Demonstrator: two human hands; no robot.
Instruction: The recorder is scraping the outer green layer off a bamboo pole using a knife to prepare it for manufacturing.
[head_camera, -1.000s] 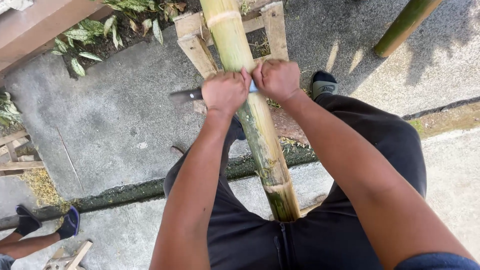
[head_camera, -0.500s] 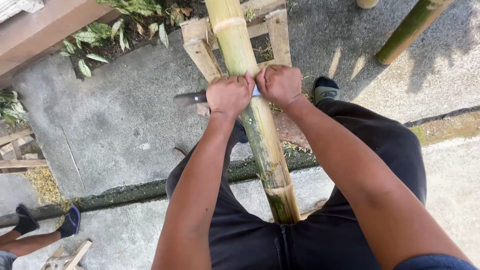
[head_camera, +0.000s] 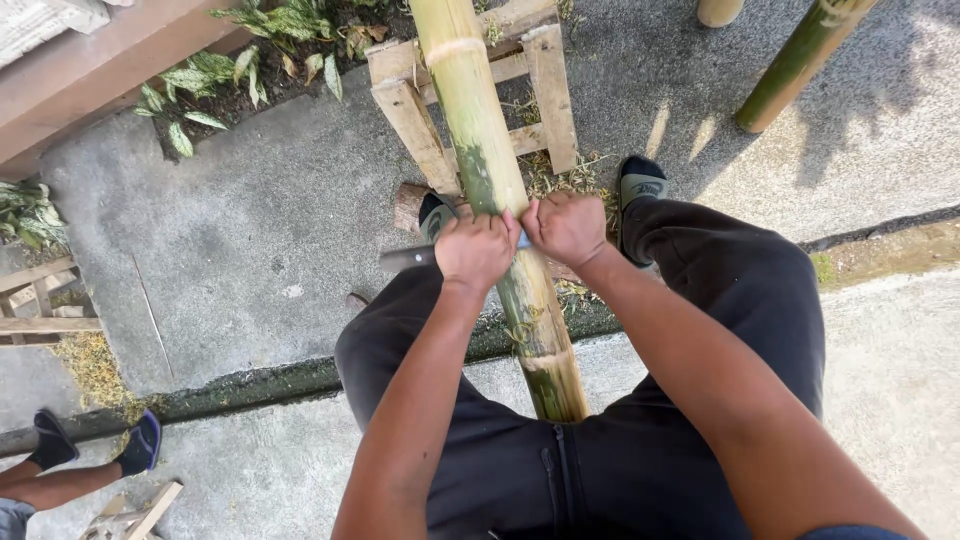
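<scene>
Straddling a long bamboo pole (head_camera: 500, 210) that runs from between the legs at the bottom middle of the frame up past the top edge, the person has both fists on a blade (head_camera: 405, 259) laid crosswise over it. The left hand (head_camera: 475, 250) is closed tight around the blade on the left side of the pole, and a bit of grey metal sticks out to the left of that grip. The right hand (head_camera: 567, 229) is closed too, clamped on the other end just right of the pole, with a sliver of blue showing between the two fists. Both sit right at centre frame, knuckles up, touching the bamboo.

Up top the pole rests across a rough wooden frame (head_camera: 550, 90) on the concrete. Bamboo shavings (head_camera: 560, 180) lie scattered around it. One dark slipper (head_camera: 640, 185) shows to the right of the hands, another peeks out just left of the pole. A second bamboo pole (head_camera: 800, 65) leans in the upper right. Somebody else's feet in dark sandals (head_camera: 140, 443) are at lower left, well apart.
</scene>
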